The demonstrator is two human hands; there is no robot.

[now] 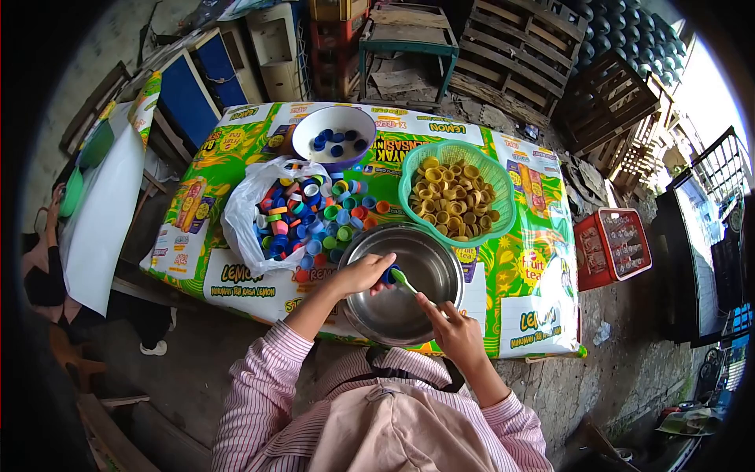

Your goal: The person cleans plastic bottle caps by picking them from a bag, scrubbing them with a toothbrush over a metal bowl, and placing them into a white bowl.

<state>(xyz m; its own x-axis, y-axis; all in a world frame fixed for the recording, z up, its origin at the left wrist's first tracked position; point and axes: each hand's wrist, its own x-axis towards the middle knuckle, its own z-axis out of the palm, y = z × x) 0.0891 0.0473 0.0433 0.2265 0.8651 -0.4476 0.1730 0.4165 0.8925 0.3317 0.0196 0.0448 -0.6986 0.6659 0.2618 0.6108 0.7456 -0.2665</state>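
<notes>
My left hand is closed around a dark blue bottle cap above the left part of a steel basin. In my right hand is a toothbrush with a pale green head, which meets the cap. Beyond the left hand, mixed coloured caps spill from a white plastic bag. Yellow-brown caps fill a green plastic basket behind the basin. A few dark blue caps lie in a white-and-purple bowl at the back.
A printed green cloth covers the table. On the floor to the right stands a red crate of bottles. Wooden pallets lean at the back, near a small green-framed table. Another person's arm shows at far left.
</notes>
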